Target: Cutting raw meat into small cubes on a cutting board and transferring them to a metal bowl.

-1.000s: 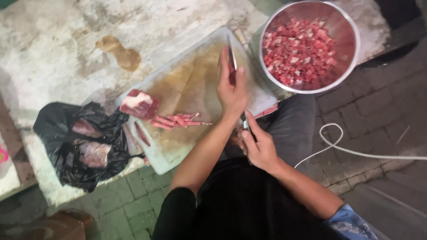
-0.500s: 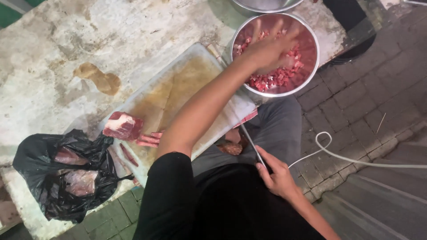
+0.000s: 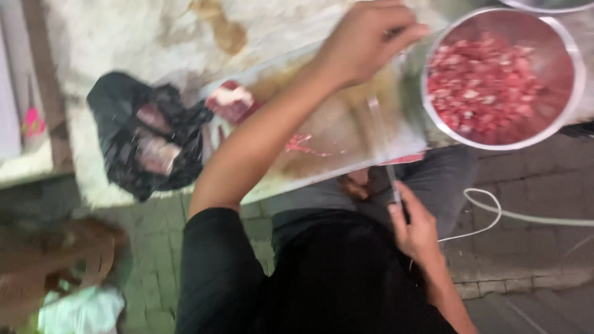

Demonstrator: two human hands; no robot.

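My left hand [image 3: 365, 40] hovers over the far right end of a stained white cutting board [image 3: 337, 133], close to the rim of a metal bowl [image 3: 504, 147] full of small red meat cubes. Its fingers are loosely bent and nothing shows in them. My right hand [image 3: 416, 230] rests near my lap, shut on the handle of a knife [image 3: 378, 133] whose thin blade lies up across the board. A chunk of raw meat [image 3: 230, 102] with white fat sits at the board's left end. A few red strips [image 3: 303, 145] lie in the middle.
A black plastic bag [image 3: 127, 114] holding more meat lies open left of the board on the rough pale stone slab [image 3: 136, 37]. A white cable [image 3: 495, 210] loops over the brick paving on the right. A blurred brown shape [image 3: 55, 260] fills the lower left.
My left hand has drawn back from over the bowl's meat to above the board's right end. The view has swung, so everything sits further right. The right hand keeps the knife.
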